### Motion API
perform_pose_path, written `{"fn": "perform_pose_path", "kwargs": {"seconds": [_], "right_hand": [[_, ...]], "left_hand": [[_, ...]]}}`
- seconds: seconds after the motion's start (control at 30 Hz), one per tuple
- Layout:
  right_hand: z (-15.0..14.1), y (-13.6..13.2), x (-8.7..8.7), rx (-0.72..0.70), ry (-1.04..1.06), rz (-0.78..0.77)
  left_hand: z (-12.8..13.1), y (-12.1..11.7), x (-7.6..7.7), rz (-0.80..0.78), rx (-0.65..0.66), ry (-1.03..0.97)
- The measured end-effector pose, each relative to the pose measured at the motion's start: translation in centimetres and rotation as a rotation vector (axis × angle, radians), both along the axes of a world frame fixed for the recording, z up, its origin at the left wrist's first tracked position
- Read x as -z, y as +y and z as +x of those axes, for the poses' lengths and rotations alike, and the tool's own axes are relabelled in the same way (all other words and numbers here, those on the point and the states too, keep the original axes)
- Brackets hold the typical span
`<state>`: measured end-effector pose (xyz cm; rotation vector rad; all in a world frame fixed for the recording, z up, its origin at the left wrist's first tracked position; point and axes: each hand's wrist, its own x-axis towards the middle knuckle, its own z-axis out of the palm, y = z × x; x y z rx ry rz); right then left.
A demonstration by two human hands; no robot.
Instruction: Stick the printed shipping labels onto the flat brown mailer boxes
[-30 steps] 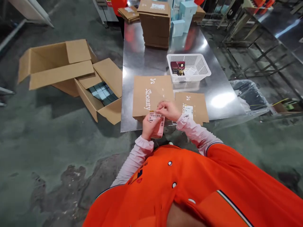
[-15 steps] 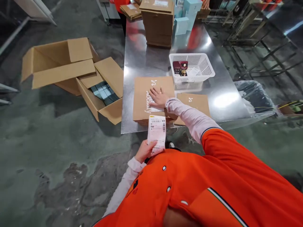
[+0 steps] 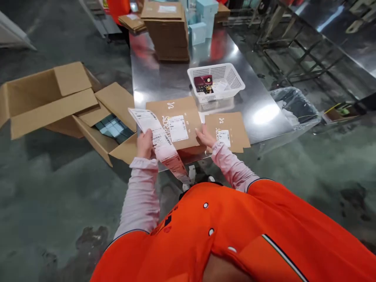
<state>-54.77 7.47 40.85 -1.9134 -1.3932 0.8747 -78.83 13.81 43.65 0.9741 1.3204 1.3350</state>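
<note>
My left hand [image 3: 144, 144] is closed on a long strip of printed shipping labels [image 3: 162, 145], which drapes down over the table's front edge. Just behind the strip is a flat brown cardboard box [image 3: 189, 127] with white lettering and a white shipping label [image 3: 178, 128] stuck on its top, partly covered by the strip. At that box's right edge, my right hand [image 3: 206, 137] grips with the thumb on top and the fingers partly hidden. Right beside it lies a second flat cardboard box [image 3: 235, 127], also labelled, with part of my wrist in front.
On the steel table [image 3: 164, 80] stand a white perforated basket [image 3: 216, 96] with cards inside, a tall stack of flat cardboard [image 3: 167, 35] and light-blue boxes [image 3: 198, 33]. Open cartons [image 3: 53, 103] sit on the floor at left. A plastic-lined bin [image 3: 296, 105] is at right.
My right hand has moved from the top of the box to its right edge, uncovering the label. My left hand has risen to the left with the label strip, now unfolded. The view has shifted right.
</note>
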Motion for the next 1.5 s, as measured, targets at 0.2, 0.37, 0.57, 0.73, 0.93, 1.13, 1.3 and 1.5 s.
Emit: {"fn": "perform_pose_path", "kwargs": {"seconds": [0.2,0.37,0.57,0.73,0.93,1.13,1.3,1.5], "right_hand": [[12.6,-4.6,-2.0,0.286,0.087,0.407],[16.6,-7.9,-4.7,0.376,-0.172,0.117],[-0.2,-8.9,-3.8,-0.2,0.5,0.22],[-4.1,-8.8,-3.9,-0.248,0.557,0.198],[-2.1,-5.6,-7.3,-0.387,0.391,0.203],[-3.0,0.2,-5.7,-0.356,0.178,0.248],[-3.1,9.5,-4.1,-0.183,-0.231,0.265],[-4.9,11.9,-2.1,-0.457,-0.531,0.254]], "left_hand": [[3.1,-5.3,-4.8,0.091,0.179,-0.13],[3.6,-10.5,-4.8,0.043,0.307,-0.126],[5.7,-13.9,-2.7,0.02,0.491,-0.001],[5.3,-13.2,-3.0,0.073,0.253,-0.022],[5.9,-13.6,-0.8,0.042,0.069,0.039],[5.6,-12.3,1.0,-0.134,0.176,-0.094],[3.8,-13.5,5.3,-0.39,0.361,-0.306],[0.8,-19.5,7.3,-0.533,0.404,-0.269]]}}
